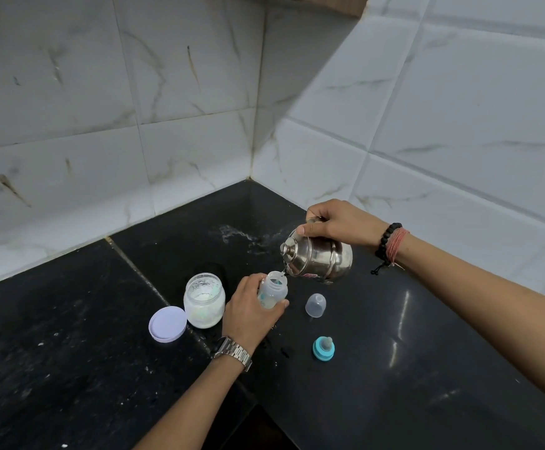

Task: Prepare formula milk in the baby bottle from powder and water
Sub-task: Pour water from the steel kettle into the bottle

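Baby bottle point(272, 292) gripped upright in the left hand point(251, 311), fingers curled round its body, over the middle of the black countertop point(394, 352). Tilted above its open mouth by the right hand point(339, 224), clenched on the handle: a steel kettle point(316, 258), spout at the bottle's rim. Stood just left of the bottle, an open powder jar point(204, 300), its lilac lid point(168, 324) touching it. Lay apart toward the front edge, clear cap point(315, 305) and teal teat ring point(323, 348).
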